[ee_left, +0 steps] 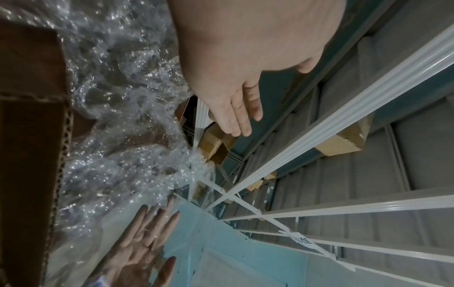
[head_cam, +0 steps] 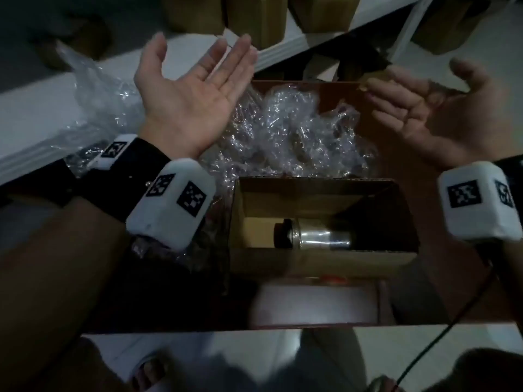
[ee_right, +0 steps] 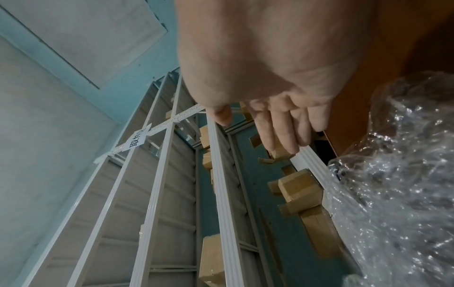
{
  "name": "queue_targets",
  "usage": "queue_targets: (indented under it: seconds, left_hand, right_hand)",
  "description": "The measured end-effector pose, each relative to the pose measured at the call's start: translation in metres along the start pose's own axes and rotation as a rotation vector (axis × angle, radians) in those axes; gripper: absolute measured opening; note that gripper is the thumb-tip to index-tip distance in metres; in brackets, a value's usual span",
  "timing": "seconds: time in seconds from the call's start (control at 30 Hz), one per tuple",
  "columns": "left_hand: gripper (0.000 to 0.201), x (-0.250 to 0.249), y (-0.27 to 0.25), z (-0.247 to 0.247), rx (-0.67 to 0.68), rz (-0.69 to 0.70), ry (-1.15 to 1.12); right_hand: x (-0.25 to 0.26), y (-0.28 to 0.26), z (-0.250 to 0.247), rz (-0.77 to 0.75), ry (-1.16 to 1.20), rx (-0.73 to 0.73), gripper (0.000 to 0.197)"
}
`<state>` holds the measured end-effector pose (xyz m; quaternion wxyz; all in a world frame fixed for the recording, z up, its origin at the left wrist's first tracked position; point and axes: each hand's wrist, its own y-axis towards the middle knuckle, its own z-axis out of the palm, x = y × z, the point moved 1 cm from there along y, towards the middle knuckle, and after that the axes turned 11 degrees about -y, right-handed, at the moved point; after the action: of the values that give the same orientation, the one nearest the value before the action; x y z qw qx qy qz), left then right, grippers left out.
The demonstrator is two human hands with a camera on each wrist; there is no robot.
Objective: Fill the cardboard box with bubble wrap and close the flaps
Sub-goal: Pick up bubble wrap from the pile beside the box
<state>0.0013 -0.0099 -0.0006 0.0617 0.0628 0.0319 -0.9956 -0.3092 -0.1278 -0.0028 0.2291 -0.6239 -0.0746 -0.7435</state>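
A small open cardboard box point(head_cam: 322, 258) sits in front of me with a glass jar point(head_cam: 314, 236) with a black lid lying on its floor. Behind it, clear crumpled bubble wrap point(head_cam: 294, 131) fills a larger brown box point(head_cam: 334, 91). My left hand point(head_cam: 195, 83) is raised palm up over the wrap's left side, fingers straight, holding nothing. My right hand point(head_cam: 430, 108) hovers palm up at the right, fingers loosely bent and empty. In the left wrist view, bubble wrap point(ee_left: 117, 108) lies beside my left hand point(ee_left: 236, 108). The right wrist view shows my right hand point(ee_right: 282, 120) and bubble wrap point(ee_right: 398, 174).
A white metal shelf rail point(head_cam: 36, 123) runs along the left and back, with more clear plastic wrap point(head_cam: 93, 89) draped on it. Brown cardboard boxes point(head_cam: 254, 15) stand on the shelving behind. A black cable point(head_cam: 441, 338) trails at the lower right.
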Motion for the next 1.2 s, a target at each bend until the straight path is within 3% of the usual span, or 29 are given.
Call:
queue_targets:
  seconds: [0.07,0.4,0.7,0.87,1.2]
  left_hand:
    - [0.062,0.000,-0.007,0.003,0.012,0.003,0.006]
    - [0.063,0.001,-0.036,0.008,0.007,0.044,0.079]
    - [0.061,0.000,-0.057,0.024,0.046,0.136,-0.067]
    - [0.061,0.008,-0.056,0.019,-0.006,0.169,-0.086]
    - [0.058,0.009,-0.060,0.036,-0.072,0.199,0.048]
  right_hand:
    - [0.001,-0.007,-0.001,0.003,-0.061,-0.047,0.067]
    - [-0.004,-0.021,0.007,0.150,-0.314,0.031,0.066]
    - [-0.026,-0.038,-0.014,0.157,-0.084,-0.050,0.060]
    - [-0.032,-0.044,-0.014,0.183,-0.043,-0.063,0.060]
    - [-0.033,-0.050,-0.018,0.285,-0.165,0.141,0.072]
